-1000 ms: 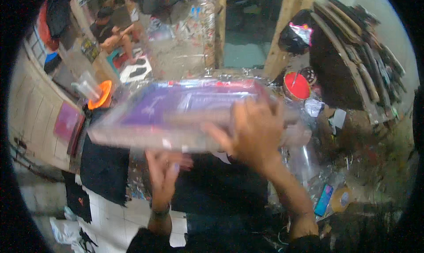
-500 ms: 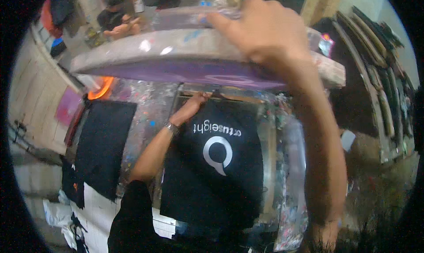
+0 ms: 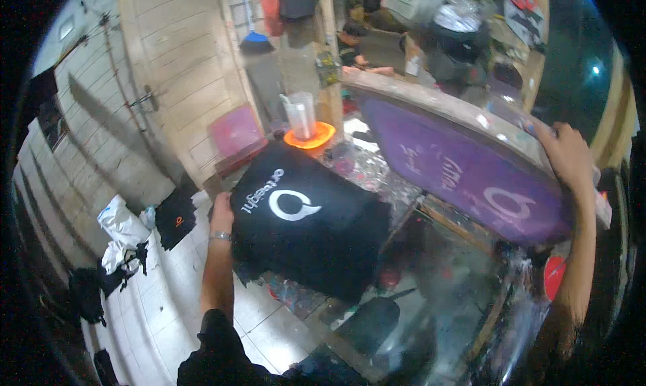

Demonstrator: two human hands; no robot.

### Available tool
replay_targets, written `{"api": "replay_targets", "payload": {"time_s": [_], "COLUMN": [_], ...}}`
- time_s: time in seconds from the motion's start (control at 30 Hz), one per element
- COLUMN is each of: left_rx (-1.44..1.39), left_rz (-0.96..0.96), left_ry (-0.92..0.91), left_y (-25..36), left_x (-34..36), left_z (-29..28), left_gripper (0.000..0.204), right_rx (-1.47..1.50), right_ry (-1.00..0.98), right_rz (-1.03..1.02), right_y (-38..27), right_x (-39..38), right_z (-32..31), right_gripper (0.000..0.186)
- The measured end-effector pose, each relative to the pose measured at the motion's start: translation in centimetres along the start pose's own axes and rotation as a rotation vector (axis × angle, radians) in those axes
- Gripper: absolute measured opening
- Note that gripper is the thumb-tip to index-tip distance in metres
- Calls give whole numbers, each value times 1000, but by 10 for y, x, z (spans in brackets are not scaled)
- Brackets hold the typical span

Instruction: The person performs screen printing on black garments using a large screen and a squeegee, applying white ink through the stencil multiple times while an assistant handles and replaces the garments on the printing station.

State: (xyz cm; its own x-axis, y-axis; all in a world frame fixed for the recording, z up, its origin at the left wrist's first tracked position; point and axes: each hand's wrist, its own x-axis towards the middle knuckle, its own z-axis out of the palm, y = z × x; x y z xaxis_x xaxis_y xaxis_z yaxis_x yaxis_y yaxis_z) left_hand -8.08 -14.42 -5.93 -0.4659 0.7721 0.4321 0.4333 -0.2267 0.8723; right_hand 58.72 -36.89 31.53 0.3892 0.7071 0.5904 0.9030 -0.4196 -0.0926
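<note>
My left hand (image 3: 222, 211) grips the left edge of a black cloth (image 3: 303, 244) printed with a white logo and lettering, which lies over the left part of the worktable. My right hand (image 3: 564, 144) grips the top rail of a purple printing screen (image 3: 441, 157), tilted up at the back right above a grimy glass printing board (image 3: 437, 298). Behind the cloth, an orange basin (image 3: 319, 138) bears a translucent container (image 3: 303, 117).
A door (image 3: 175, 63) stands at back left, a pink panel (image 3: 232, 131) near it. White bags (image 3: 118, 224) and black cloth pieces (image 3: 171, 221) lie at lower left. Another person (image 3: 351, 55) sits beyond the screen. A blue broom (image 3: 256, 41) hangs behind.
The screen has risen and tilted up in my right hand, uncovering the board. My left hand has moved the printed cloth leftward off the board. The view has turned left.
</note>
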Motion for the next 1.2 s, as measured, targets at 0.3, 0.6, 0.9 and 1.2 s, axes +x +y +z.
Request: {"api": "replay_targets", "payload": {"time_s": [0.3, 0.6, 0.9, 1.2], "left_rx": [629, 254, 315, 263], "left_rz": [211, 406, 564, 667], "left_ry": [239, -747, -979, -881], "left_y": [-15, 105, 116, 126], "left_x": [-69, -221, -256, -351], "left_z": [-47, 153, 136, 126], "left_gripper": [21, 16, 20, 42], "right_rx": [-15, -81, 40, 25], "right_ry": [-7, -80, -7, -152], "right_rz": [22, 32, -39, -67], "right_y": [13, 6, 2, -18], "right_x": [19, 11, 6, 36], "right_z": [12, 2, 0, 12], "right_gripper": [82, 80, 79, 77]}}
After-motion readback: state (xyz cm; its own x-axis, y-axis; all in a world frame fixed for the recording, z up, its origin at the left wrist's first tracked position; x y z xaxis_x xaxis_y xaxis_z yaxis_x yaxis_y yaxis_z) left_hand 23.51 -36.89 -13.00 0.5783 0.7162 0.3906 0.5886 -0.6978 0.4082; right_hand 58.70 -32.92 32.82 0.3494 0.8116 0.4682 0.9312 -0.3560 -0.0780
